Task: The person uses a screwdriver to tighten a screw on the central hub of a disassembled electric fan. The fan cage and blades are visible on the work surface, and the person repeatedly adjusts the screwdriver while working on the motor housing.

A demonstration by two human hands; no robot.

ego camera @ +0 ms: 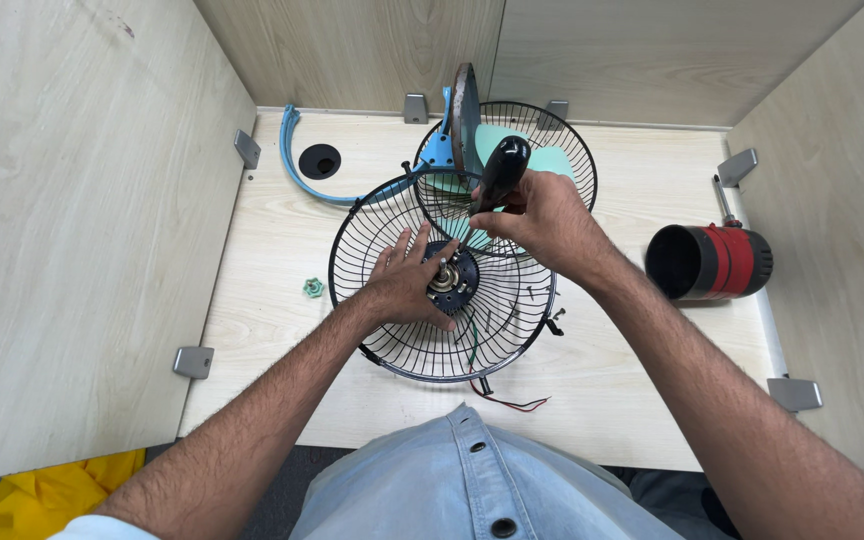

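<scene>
We look down on a pale wooden tabletop walled in by light wood panels, and our two hands meet over a black wire fan guard that lies flat near the front edge. Our left hand rests open on the guard, fingers spread across the wires, its fingertips just beside the dark round motor hub at the guard's centre. Our right hand is clamped around a screwdriver with a black handle, held nearly upright with its tip pointing down toward the hub; the tip itself is hidden behind our fingers. Thin red, green and black wires trail out from under the guard toward the front of the tabletop. Behind the first guard a second black wire guard stands tilted, with pale green fan blades showing through it and a light blue fan part touching its left side. A curved light blue band lies at the back left, beside a round black hole in the tabletop. A small green nut-like piece sits well to the left of the guard, and a black and red cylindrical housing lies on its side at the right.
</scene>
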